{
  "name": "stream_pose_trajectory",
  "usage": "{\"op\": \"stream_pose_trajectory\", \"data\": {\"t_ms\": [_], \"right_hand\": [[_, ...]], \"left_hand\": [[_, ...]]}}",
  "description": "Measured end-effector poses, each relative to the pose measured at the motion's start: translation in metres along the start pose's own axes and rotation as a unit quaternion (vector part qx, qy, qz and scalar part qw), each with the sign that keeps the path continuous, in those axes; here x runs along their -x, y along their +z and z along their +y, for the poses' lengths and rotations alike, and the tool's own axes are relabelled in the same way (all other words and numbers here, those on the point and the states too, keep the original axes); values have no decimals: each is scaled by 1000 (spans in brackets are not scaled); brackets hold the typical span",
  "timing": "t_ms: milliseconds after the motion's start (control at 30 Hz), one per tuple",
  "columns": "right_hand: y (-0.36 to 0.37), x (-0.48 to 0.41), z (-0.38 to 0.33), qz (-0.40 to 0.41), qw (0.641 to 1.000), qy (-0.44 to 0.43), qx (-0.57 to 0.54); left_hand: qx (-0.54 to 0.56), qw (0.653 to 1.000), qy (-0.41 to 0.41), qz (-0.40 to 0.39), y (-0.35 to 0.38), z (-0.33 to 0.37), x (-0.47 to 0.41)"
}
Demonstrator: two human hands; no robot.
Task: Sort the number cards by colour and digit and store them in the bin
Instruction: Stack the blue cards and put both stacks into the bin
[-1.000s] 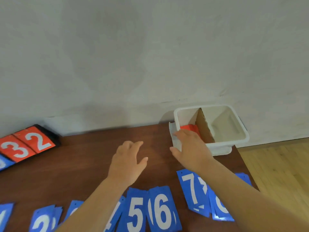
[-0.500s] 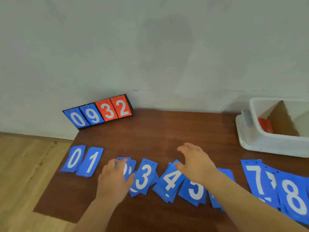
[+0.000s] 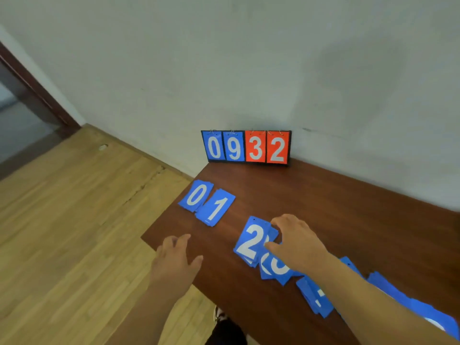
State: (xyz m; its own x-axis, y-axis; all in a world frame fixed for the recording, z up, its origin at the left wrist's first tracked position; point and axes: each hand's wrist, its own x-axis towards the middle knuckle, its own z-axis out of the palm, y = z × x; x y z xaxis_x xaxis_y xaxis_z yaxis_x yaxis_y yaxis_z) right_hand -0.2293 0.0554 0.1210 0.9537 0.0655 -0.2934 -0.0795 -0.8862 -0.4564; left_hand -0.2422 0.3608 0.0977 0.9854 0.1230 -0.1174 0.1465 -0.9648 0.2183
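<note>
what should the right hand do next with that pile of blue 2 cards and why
Probably pinch the stack of blue number 2 cards and lift it off the brown wooden table: the right hand arches over it, fingertips at its far edge, thumb on its face, and the cards lie flat, slightly fanned.

Brown table (image 3: 323, 207) bears blue number cards (image 3: 216, 207) (a row) and a scoreboard (image 3: 246, 148).
</note>
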Motion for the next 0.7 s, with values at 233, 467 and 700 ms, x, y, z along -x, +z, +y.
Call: {"op": "stream_pose_trajectory", "data": {"t_ms": [233, 467, 700], "right_hand": [[32, -97, -69, -8, 1000, 11, 3], [77, -199, -141, -44, 997, 56, 21], [110, -274, -173, -50, 993, 66, 85]], "left_hand": [[44, 999, -2, -29, 5, -67, -96], [58, 991, 14, -118, 9, -122, -210], [126, 968, 64, -209, 23, -138, -288]]}}
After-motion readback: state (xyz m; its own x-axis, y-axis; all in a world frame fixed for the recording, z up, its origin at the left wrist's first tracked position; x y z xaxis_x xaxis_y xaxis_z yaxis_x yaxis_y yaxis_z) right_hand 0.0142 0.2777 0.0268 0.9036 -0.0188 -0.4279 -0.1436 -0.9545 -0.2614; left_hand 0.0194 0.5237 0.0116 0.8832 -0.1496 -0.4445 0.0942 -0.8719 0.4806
